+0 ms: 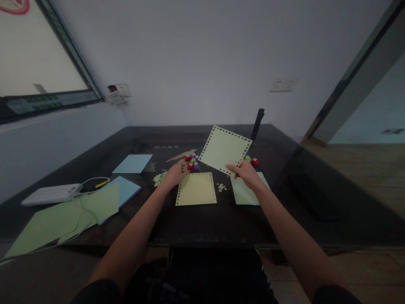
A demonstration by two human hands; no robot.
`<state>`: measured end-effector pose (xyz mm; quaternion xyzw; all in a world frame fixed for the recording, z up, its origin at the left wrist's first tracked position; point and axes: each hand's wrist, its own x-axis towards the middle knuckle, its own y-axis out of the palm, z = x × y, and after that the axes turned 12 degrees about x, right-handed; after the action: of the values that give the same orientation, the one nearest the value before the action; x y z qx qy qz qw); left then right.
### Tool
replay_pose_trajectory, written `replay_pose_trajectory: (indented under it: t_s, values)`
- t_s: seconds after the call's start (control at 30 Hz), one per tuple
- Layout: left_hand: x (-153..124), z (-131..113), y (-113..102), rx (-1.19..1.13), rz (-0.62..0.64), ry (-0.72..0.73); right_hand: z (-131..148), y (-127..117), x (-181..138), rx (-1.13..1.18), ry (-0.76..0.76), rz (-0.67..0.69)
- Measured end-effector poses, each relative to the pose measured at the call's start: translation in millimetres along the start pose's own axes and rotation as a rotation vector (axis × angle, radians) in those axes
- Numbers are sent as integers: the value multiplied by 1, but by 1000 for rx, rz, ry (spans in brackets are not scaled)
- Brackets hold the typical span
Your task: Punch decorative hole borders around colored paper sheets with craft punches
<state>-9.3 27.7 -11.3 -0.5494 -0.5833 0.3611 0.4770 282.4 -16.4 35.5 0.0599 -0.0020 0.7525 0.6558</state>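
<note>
My right hand [245, 172] pinches the lower corner of a pale green sheet [225, 150] with punched holes along its border, holding it tilted above the dark table [196, 228]. My left hand [177, 173] reaches toward a cluster of small red, purple and green craft punches [192, 162]; its fingers are curled at the nearest red one, and I cannot make out whether they grip it. A yellow sheet with a punched border [196, 188] lies flat between my hands. Another pale green sheet [245, 193] lies under my right wrist.
Two more punches [252, 160] sit behind my right hand. Paper bits [160, 178] are scattered near the left hand. Blue sheets [133, 163] and green sheets [63, 219] lie at left beside a white device with a cable [52, 194]. A dark upright post [257, 123] stands at the back.
</note>
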Motion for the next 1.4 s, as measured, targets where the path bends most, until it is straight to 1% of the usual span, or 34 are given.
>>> replay_pose_trajectory:
  t_s: [0.13,0.27,0.37,0.43,0.5,0.53,0.57,0.6,0.67,0.73,0.77,0.83,0.9,0.97,1.03,1.1,1.27,1.4]
  values:
    - [17,-13,8,51,20,36,-6,-5,-3,43,-2,-38]
    - [20,-18,12,93,-46,20,-14,-7,-4,66,-12,-37]
    - [12,-15,4,38,-84,3,-14,-6,-4,85,8,-55]
    - [6,-19,-7,-16,-156,-15,-12,-5,-5,94,15,-70]
    - [0,-32,-18,-110,-237,-51,-11,-3,-5,109,5,-79]
    - [-4,-43,-21,-186,-233,-67,-10,-2,-5,119,-1,-82]
    - [-9,-56,-21,-302,-200,-49,-11,-1,-5,129,-4,-86]
    - [-13,-70,-19,-460,-120,-11,-11,0,-5,139,-5,-94]
    - [-24,-96,-9,-799,107,63,-13,1,-5,150,-6,-111]
    - [-36,-115,4,-1072,302,68,-15,0,-4,152,-8,-124]
    - [-40,-120,10,-1180,371,42,-16,0,-4,155,-9,-129]
    - [-47,-123,15,-1360,479,-34,-19,-1,-3,164,-4,-139]
    - [-50,-119,13,-1489,541,-89,-21,-1,-2,172,-1,-149]
    - [-49,-114,7,-1565,545,-104,-22,-1,-2,163,0,-147]
    - [-47,-111,2,-1587,505,-98,-22,-1,-2,139,-9,-139]
    - [-46,-111,1,-1563,462,-86,-21,-1,-2,113,-38,-134]
    - [-47,-113,7,-1379,403,-65,-19,1,-3,47,-112,-101]
    - [-47,-114,8,-1421,368,-49,-21,2,-2,26,-121,-98]
